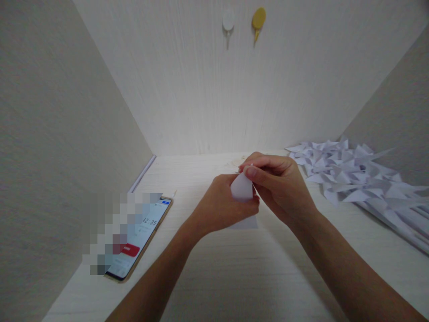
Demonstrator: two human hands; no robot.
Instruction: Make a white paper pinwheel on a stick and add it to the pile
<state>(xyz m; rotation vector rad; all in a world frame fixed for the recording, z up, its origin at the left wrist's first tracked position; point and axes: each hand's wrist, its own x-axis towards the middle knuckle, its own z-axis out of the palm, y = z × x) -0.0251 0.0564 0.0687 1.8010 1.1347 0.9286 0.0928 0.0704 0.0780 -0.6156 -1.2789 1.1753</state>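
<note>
A piece of white paper (241,187) is held between my two hands above the table. My left hand (221,199) wraps round its lower part, and a corner of the sheet sticks out below the palm. With thumb and fingertips, my right hand (273,179) pinches the paper's upper tip. The paper looks curled or folded between them; its full shape is hidden by my fingers.
A pile of folded white paper pieces (345,167) lies at the right, with long white rolled sticks under it. At the left lies a phone (144,241) with a lit screen. Two hooks, one white (228,20) and one yellow (258,19), hang on the back panel.
</note>
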